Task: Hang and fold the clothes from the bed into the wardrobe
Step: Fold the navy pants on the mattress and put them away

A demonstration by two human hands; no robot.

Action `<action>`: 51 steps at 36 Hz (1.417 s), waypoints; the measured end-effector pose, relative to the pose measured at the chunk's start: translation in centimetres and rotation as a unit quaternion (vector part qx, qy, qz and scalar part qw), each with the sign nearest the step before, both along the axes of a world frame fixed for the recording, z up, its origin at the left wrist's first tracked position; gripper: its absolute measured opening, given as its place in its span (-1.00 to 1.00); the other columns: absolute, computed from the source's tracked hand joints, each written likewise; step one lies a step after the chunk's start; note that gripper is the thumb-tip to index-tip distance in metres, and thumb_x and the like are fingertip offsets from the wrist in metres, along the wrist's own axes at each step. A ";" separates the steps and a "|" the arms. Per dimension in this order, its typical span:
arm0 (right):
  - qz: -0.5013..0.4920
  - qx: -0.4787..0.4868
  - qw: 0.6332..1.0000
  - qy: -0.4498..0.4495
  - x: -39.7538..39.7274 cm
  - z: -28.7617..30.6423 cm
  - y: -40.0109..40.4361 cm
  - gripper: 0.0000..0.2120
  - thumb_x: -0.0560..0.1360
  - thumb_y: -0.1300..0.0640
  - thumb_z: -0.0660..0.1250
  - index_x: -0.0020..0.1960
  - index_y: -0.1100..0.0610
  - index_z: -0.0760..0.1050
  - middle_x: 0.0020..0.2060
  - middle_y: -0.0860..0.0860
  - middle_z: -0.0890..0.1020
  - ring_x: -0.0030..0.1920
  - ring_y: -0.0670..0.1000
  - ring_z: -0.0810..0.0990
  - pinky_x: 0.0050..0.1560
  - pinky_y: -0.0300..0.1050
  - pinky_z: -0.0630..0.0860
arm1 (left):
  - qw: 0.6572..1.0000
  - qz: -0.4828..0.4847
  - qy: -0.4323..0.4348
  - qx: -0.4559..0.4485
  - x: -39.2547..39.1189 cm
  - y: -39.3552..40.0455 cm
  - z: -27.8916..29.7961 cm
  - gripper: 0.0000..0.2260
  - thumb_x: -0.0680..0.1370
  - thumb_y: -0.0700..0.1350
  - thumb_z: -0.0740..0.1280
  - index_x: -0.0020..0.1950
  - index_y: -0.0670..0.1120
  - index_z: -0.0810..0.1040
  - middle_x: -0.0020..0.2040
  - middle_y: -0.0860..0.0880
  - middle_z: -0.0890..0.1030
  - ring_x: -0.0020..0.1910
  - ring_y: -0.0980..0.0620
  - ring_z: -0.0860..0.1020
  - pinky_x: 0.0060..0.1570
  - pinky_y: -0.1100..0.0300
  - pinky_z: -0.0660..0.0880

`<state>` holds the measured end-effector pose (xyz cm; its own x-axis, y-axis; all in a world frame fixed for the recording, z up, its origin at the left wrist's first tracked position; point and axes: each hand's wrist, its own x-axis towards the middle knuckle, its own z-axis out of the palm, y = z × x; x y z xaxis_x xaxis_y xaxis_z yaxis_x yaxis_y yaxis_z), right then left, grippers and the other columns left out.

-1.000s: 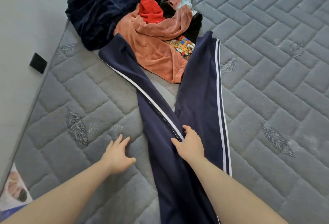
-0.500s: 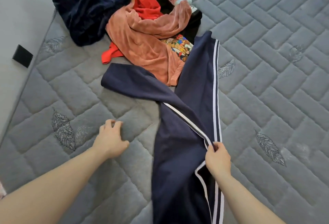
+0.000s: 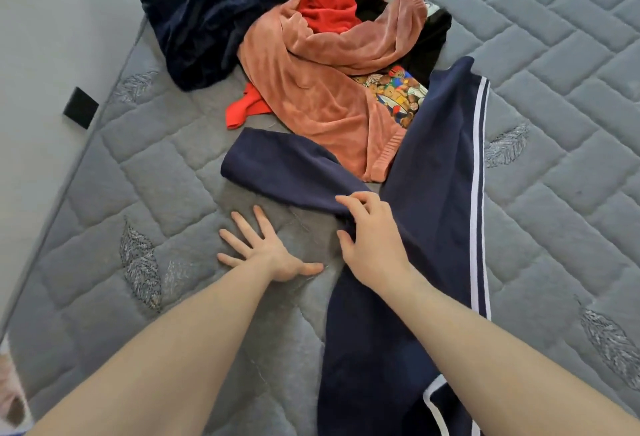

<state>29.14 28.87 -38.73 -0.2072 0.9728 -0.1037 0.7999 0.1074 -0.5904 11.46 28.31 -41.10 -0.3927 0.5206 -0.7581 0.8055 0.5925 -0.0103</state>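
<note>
**Track Pants Position and Hand Status on the Mattress**

The navy track pants [image 3: 433, 193] lie flat on the grey quilted mattress [image 3: 554, 55], occupying the centre and lower centre of the frame. One leg runs straight up toward the upper right, with white side stripes along its right edge. The other leg is bent over to the left, its end resting at the centre of the frame, just below the clothes pile.

The right hand [image 3: 372, 241] sits at the centre of the frame, at the point where the two legs meet. Its fingers are curled and pinch a fold of the pants fabric.

The left hand [image 3: 268, 250] lies just left of the right hand. Its fingers are spread and straight, palm down on bare mattress, holding nothing.

The clothes pile fills the upper centre. It contains a dark blue velvet garment [image 3: 214, 10], a salmon fleece garment [image 3: 311, 89], a red garment [image 3: 325, 3], a black garment [image 3: 433, 37] and a cartoon-print item [image 3: 398, 93]. The salmon garment's hem touches the bent leg.
</note>
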 end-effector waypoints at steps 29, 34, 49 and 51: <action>-0.489 -0.067 0.844 0.209 13.4 0.1 7.9 -0.52 0.53 0.13 0.41 0.37 0.10 0.29 0.20 0.06 0.51 -0.09 -0.12 0.52 0.05 -0.15 0.38 | 0.994 0.058 -0.002 -0.097 1.0 3.2 0.6 0.66 -0.04 0.39 0.63 0.35 -0.07 -0.74 0.35 -0.27 -0.70 0.48 -0.47 -0.44 0.41 -0.52 -0.11; -0.399 0.023 0.899 0.178 12.4 0.5 7.4 -0.57 0.49 0.28 0.31 0.33 0.04 0.40 0.21 -0.07 0.42 0.21 0.01 0.47 0.35 0.03 0.43 | 0.986 0.140 -0.005 -0.091 2.0 6.2 1.6 0.52 0.03 0.13 0.59 0.50 -0.08 -0.59 0.48 -0.33 -0.54 0.50 -0.53 -0.34 0.46 -0.42 -0.17; -0.246 0.002 0.969 0.008 11.9 1.3 14.4 -0.88 0.61 0.07 0.28 -0.02 -0.03 0.60 -0.07 0.00 0.69 0.04 0.11 0.60 0.07 -0.01 0.49 | 0.974 0.202 0.012 -0.105 2.9 8.2 1.2 0.44 0.02 0.18 0.48 0.57 -0.06 -0.49 0.53 -0.29 -0.48 0.54 -0.50 -0.23 0.48 -0.42 -0.03; -0.261 0.013 0.959 0.108 12.9 2.7 15.9 -0.84 0.60 0.11 0.30 -0.13 -0.04 0.57 -0.23 -0.08 0.70 -0.09 -0.01 0.65 -0.03 -0.08 0.51 | 0.973 0.199 0.024 -0.118 3.1 8.3 1.6 0.42 0.04 0.21 0.47 0.57 -0.06 -0.47 0.54 -0.30 -0.44 0.53 -0.50 -0.23 0.49 -0.41 -0.08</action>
